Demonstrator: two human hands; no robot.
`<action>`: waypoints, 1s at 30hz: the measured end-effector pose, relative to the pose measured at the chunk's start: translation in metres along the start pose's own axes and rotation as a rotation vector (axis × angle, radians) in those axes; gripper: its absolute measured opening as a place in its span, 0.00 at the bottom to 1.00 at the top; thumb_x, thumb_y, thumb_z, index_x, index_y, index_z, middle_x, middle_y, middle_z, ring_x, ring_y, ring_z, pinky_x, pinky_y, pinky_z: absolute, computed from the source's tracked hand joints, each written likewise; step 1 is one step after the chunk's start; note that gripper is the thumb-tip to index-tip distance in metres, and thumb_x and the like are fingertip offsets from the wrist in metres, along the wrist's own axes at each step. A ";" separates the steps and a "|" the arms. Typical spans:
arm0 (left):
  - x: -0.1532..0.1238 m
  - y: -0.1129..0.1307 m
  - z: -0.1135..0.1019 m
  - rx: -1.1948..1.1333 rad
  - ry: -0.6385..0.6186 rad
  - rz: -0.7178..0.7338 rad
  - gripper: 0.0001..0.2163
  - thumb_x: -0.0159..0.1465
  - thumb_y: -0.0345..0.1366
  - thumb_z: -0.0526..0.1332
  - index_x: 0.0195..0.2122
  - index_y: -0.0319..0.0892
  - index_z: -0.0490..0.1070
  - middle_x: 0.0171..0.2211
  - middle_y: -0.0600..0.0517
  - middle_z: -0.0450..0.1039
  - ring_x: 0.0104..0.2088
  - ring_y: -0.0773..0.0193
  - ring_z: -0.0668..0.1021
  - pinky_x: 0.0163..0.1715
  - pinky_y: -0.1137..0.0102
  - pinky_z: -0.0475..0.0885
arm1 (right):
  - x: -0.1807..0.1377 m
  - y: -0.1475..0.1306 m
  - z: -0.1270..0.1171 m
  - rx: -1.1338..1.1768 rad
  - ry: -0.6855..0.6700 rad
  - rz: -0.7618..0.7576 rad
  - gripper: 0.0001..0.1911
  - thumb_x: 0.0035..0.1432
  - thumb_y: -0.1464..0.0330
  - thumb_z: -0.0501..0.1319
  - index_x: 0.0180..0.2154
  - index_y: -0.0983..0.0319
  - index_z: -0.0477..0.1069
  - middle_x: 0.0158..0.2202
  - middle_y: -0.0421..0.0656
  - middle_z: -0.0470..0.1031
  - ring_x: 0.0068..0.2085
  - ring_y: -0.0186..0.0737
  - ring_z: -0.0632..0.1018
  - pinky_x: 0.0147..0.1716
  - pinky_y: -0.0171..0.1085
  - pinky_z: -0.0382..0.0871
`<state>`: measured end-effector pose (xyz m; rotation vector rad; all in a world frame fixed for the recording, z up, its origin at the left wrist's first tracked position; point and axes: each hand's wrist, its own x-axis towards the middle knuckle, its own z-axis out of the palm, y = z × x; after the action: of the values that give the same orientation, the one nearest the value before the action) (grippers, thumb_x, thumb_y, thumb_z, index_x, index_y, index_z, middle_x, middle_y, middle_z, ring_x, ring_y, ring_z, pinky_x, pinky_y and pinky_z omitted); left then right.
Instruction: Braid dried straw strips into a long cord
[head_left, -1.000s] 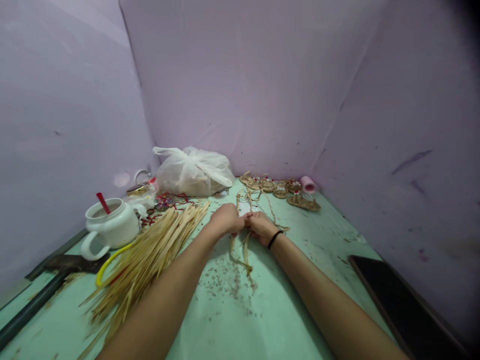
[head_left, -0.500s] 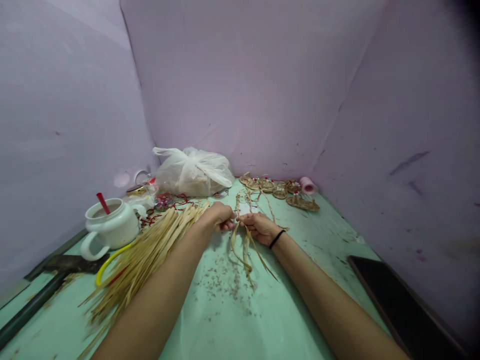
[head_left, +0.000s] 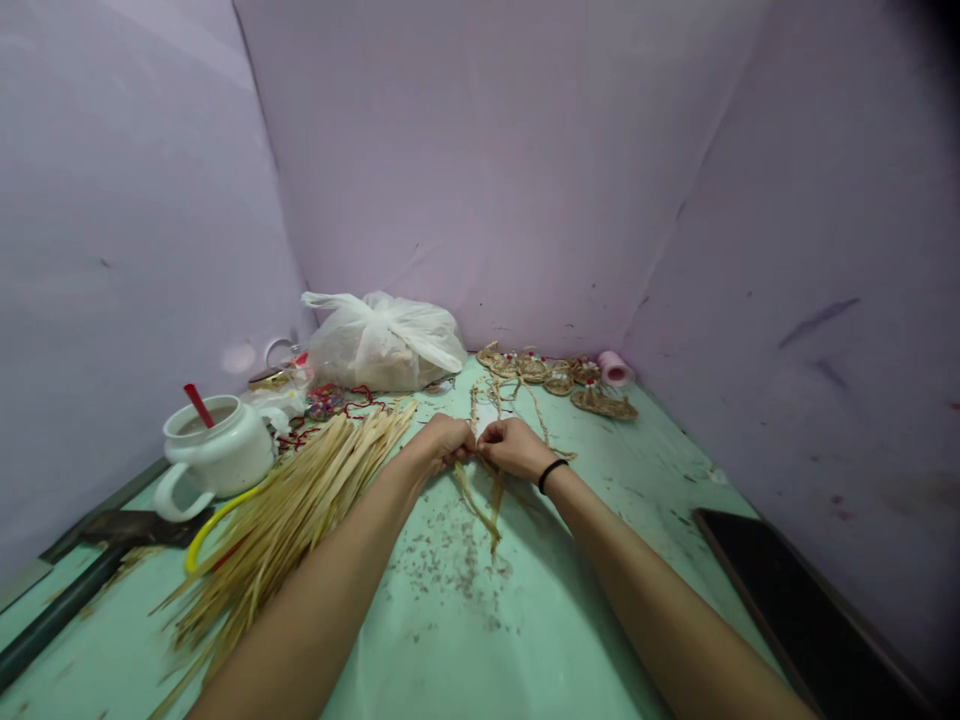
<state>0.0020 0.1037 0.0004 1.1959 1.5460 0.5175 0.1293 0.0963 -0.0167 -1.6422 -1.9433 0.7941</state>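
Observation:
My left hand (head_left: pixel 450 440) and my right hand (head_left: pixel 514 447) meet over the middle of the green table, fingers closed. Both pinch a braid of dried straw strands (head_left: pixel 475 500), whose loose ends hang toward me below the fingers. The exact grip is partly hidden by the knuckles. Beyond my hands, a thin straw cord (head_left: pixel 541 415) runs back toward small woven straw pieces (head_left: pixel 559 378) with red and white beads. Left of my left forearm lies a thick bundle of dry straw (head_left: pixel 315 500).
On the left stand a white pot (head_left: pixel 220 448) with a red stick in it and a hammer (head_left: pixel 112 535). A white plastic bag (head_left: pixel 386 345) sits at the back wall, a pink thread spool (head_left: pixel 615 369) at the back right. A dark flat slab (head_left: pixel 795 610) lies right.
My right hand has turned knuckles-up and closed in on my left hand. Fewer loose strand ends now show below the fingers.

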 end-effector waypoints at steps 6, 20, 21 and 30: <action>-0.002 0.003 0.005 -0.010 0.006 -0.053 0.09 0.42 0.25 0.56 0.12 0.39 0.54 0.06 0.59 0.50 0.10 0.77 0.51 0.12 0.77 0.43 | -0.011 -0.020 -0.016 -0.254 0.013 0.107 0.06 0.38 0.72 0.58 0.16 0.65 0.72 0.12 0.42 0.66 0.20 0.33 0.68 0.19 0.31 0.52; 0.012 -0.012 -0.016 -0.098 -0.211 -0.026 0.12 0.45 0.28 0.58 0.13 0.40 0.52 0.08 0.61 0.48 0.09 0.79 0.49 0.11 0.78 0.40 | -0.016 -0.026 -0.015 -0.027 -0.110 0.034 0.07 0.40 0.71 0.61 0.14 0.64 0.70 0.13 0.41 0.68 0.19 0.31 0.66 0.18 0.31 0.53; 0.013 -0.012 -0.018 -0.113 -0.244 -0.023 0.11 0.45 0.29 0.58 0.14 0.40 0.53 0.09 0.61 0.48 0.10 0.79 0.48 0.11 0.78 0.40 | -0.013 -0.022 -0.017 0.035 -0.088 0.084 0.07 0.41 0.70 0.61 0.16 0.64 0.71 0.15 0.42 0.69 0.18 0.31 0.66 0.17 0.31 0.53; 0.016 -0.014 -0.021 -0.107 -0.324 0.025 0.07 0.43 0.30 0.57 0.16 0.40 0.56 0.10 0.62 0.48 0.10 0.79 0.48 0.11 0.78 0.38 | -0.009 -0.024 -0.001 0.788 -0.246 0.396 0.08 0.44 0.81 0.53 0.19 0.66 0.64 0.16 0.41 0.67 0.16 0.28 0.67 0.15 0.28 0.63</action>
<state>-0.0216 0.1172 -0.0113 1.1546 1.2149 0.3951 0.1145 0.0850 0.0009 -1.4558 -1.1646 1.7135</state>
